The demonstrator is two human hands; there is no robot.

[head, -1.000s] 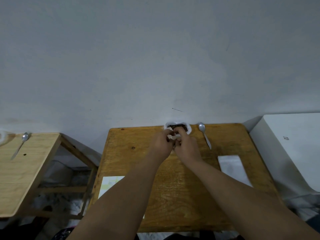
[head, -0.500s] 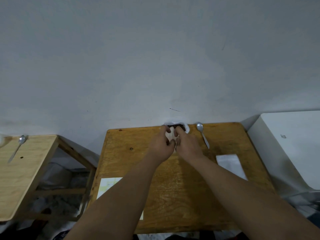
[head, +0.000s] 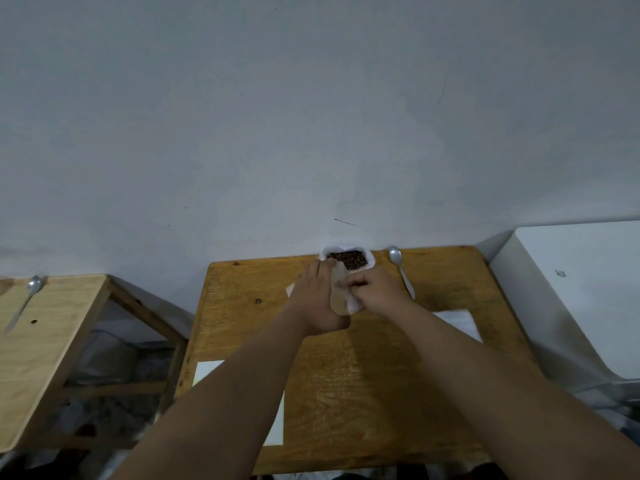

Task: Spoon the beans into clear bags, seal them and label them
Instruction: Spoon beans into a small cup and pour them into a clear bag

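Observation:
Brown beans fill a white bag (head: 347,259) standing at the table's far edge against the wall. A metal spoon (head: 401,271) lies just right of it on the wooden table (head: 363,393). Between my hands, a small clear bag (head: 340,296) is held a little in front of the beans. My left hand (head: 317,301) holds its left side, fingers stretched towards the beans and thumb under its lower end. My right hand (head: 377,289) pinches its right edge with curled fingers. Whether the clear bag holds any beans cannot be seen.
A flat stack of clear bags (head: 460,323) lies at the table's right, partly under my right forearm. A white label sheet (head: 207,372) lies at the near left, partly hidden by my left forearm. A second wooden table (head: 52,341) with a spoon (head: 24,303) stands left; a white appliance (head: 581,289) stands right.
Both hands have drawn apart a little and come slightly nearer, and the clear bag now shows stretched between them. The bag of beans is more uncovered than before.

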